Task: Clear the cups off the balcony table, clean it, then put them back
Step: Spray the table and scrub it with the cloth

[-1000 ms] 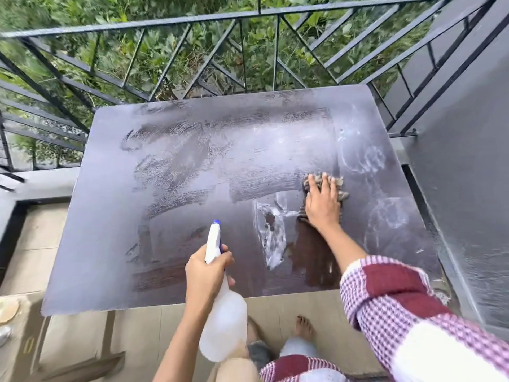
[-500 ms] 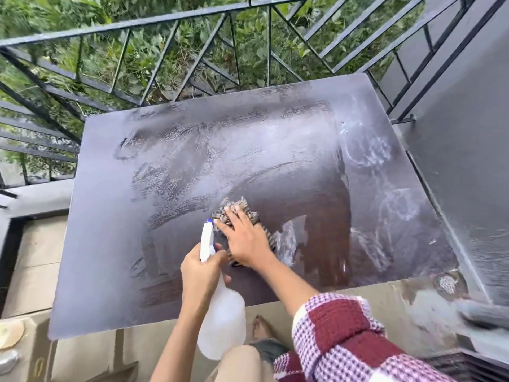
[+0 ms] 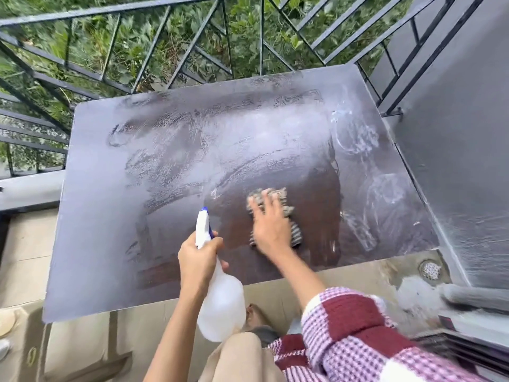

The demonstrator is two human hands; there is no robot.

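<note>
On the balcony table (image 3: 110, 216), near its front edge — pressing a striped grey cloth (image 3: 297, 236) flat under the right hand (image 3: 268, 227), with fingers spread straight and not curled round it. Gripping a translucent spray bottle (image 3: 223, 307) by the neck in the left hand (image 3: 197, 260), with fingers wrapped round it, nozzle up, body hanging past the front edge. Noting dark wet tabletop around the cloth, pale smears elsewhere, ring marks toward the right. Noting the table standing against a black railing (image 3: 154, 37) — beside a grey wall (image 3: 454, 133) on the right.
</note>
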